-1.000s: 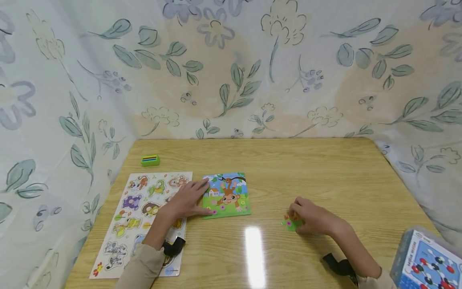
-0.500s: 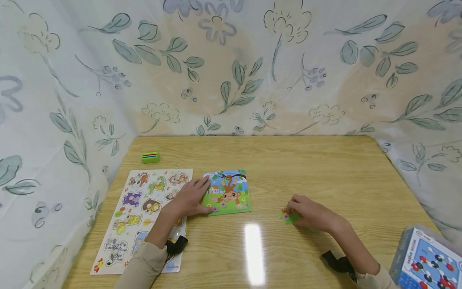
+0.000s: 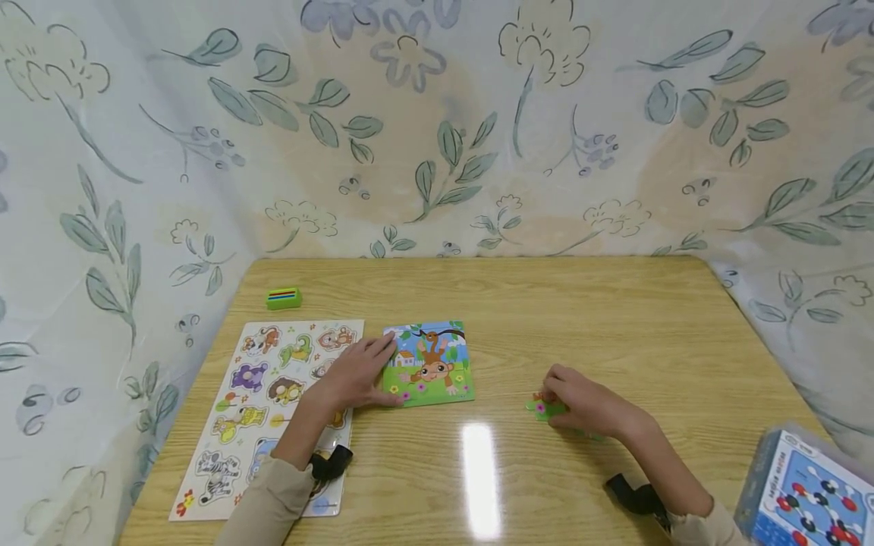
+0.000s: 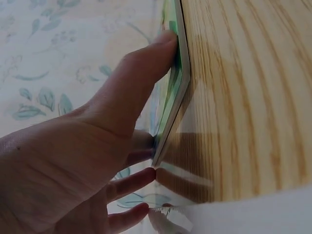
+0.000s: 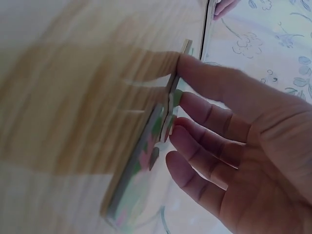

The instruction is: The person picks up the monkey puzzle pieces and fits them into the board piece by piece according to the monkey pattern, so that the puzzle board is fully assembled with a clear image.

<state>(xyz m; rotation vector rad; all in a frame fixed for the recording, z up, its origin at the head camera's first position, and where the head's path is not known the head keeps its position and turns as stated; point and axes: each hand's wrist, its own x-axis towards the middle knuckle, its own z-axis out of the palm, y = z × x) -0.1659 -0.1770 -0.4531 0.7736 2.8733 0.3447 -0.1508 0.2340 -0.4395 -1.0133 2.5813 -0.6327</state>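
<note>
A square monkey puzzle (image 3: 437, 356) lies flat on the table in the head view. My left hand (image 3: 351, 375) rests at its left side, thumb on the near edge and fingers spread along the left edge. In the left wrist view the thumb touches the puzzle's rim (image 4: 171, 105), the fingers nearly straight. Farther right, my right hand (image 3: 587, 402) pinches small green puzzle pieces (image 3: 541, 408) at the tabletop. In the right wrist view the thumb is against one piece's edge, with curled fingers opposite; another flowered piece (image 5: 134, 170) lies nearer. The hand partly hides the pieces from above.
A white animal peg board (image 3: 232, 387) lies under the left forearm. Behind it sits a small green block (image 3: 283, 298) with coloured stripes. A blue box with molecule pictures (image 3: 812, 493) stands at the table's right front corner. Floral cloth (image 3: 437, 136) encloses the table.
My right hand has shifted slightly away from me and to the left with the pieces. The left hand stays at the monkey puzzle's edge. The camera view has tilted a little.
</note>
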